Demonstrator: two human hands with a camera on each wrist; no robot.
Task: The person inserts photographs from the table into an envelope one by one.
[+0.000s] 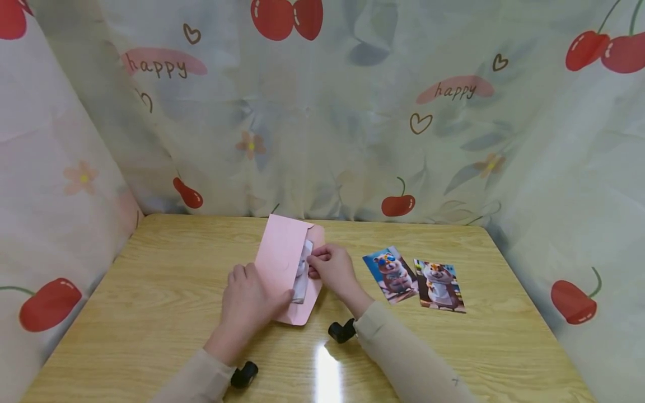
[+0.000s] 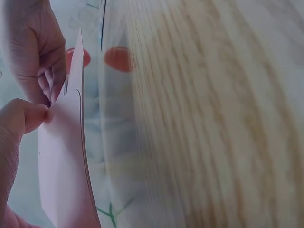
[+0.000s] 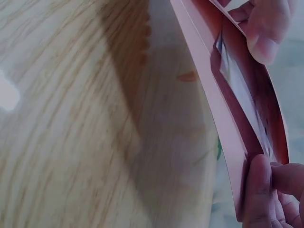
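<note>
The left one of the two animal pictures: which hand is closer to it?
Right: the right hand is at the opening of the pink envelope, left of that animal picture in the head view; the left hand holds the envelope farther left.

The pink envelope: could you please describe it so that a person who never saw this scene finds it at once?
At the wooden table, find the left hand and, gripped by it, the pink envelope. The right hand is at its open side, where a pale card partly shows. Unlike the two hamster cards lying to its right, it is plain pink and larger.
</note>
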